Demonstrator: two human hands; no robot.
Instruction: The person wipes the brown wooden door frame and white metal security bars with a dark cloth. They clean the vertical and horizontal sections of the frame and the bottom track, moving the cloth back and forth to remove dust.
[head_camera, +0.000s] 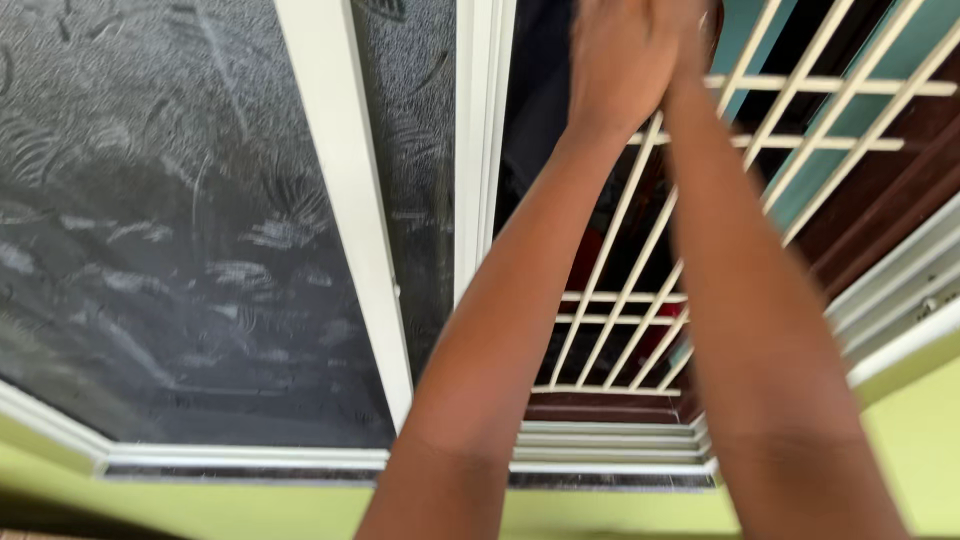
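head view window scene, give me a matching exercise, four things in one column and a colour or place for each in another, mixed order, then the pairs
Things:
1. frosted glass pane
2. window grille
3. wall below the window
4. left hand

Descriptions:
A. green
B. white bars, seen through the open part of the window
C. raised at the top edge of the picture
D. dark grey with a leaf-like pattern

Pairs: 1-D, 2-B, 3-A, 4-C

Both forearms bare, no sleeves visible.
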